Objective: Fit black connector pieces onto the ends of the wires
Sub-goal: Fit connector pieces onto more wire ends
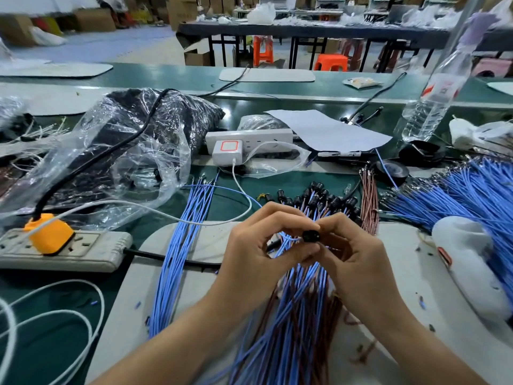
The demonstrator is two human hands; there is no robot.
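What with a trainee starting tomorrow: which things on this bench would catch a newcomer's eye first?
At centre, the left hand and right hand meet, fingertips pinching a small black connector piece above a bundle of blue and brown wires. A big fan of blue wires fills the right edge, and a bright orange plug sits in a power strip at left.

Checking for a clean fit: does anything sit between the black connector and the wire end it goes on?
Nothing visible does. The fingertips of the left hand and right hand pinch the connector, and a blue wire runs right up to it; the joint is too small to judge.
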